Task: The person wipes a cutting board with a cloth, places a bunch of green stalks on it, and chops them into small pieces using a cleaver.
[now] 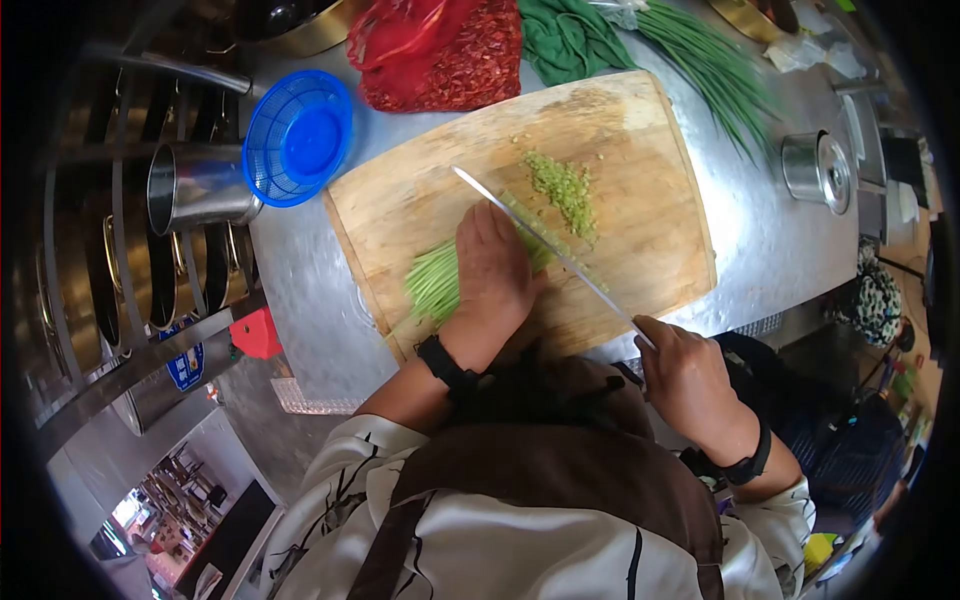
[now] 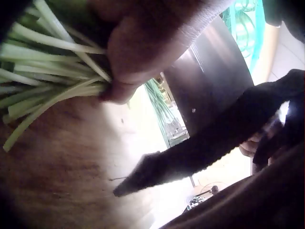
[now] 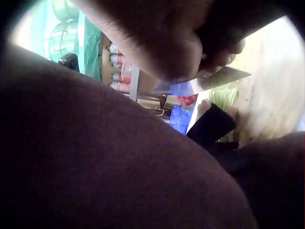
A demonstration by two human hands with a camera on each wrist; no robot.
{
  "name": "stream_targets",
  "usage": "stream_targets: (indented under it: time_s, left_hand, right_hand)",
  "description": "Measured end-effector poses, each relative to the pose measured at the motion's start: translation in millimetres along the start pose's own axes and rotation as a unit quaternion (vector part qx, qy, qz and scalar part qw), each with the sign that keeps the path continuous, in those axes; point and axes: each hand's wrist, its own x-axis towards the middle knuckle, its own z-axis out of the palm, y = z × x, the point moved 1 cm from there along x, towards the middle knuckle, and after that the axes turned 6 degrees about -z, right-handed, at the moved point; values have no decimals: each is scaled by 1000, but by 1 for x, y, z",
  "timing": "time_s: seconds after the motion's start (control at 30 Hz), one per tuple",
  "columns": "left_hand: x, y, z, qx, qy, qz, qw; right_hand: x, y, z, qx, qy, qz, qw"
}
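On the wooden cutting board (image 1: 640, 130), my left hand (image 1: 492, 260) lies over a bundle of thin light-green stalks (image 1: 432, 283) and grips it. Their loose ends fan out to the left, also seen in the left wrist view. My right hand (image 1: 690, 375) holds a cleaver (image 1: 590, 280) by its handle, most of which the fingers hide. Its blade runs diagonally across the board, just right of my left fingers, and looks broad in the left wrist view. Beyond the blade lies a pile of finely chopped green pieces (image 1: 565, 190).
A blue plastic basket (image 1: 300, 140) and a metal pot (image 1: 200, 188) stand at the left. Behind the board are a red bag of dried chillies (image 1: 440, 65), a green cloth (image 1: 570, 40) and long green chives (image 1: 700, 75). A metal can (image 1: 815, 172) stands at the right.
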Motion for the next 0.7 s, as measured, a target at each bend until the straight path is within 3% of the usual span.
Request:
stream_targets:
  time_s: [0.43, 0.5, 0.7]
  left_hand:
    - [0, -1, 3, 11, 15, 8, 1000]
    - [-1, -1, 3, 15, 23, 6, 1000]
    - [3, -4, 11, 68, 55, 20, 996]
  right_hand:
    - [5, 7, 8, 4, -31, 17, 999]
    - [16, 8, 9, 47, -56, 63, 995]
    - [79, 18, 52, 69, -24, 54, 996]
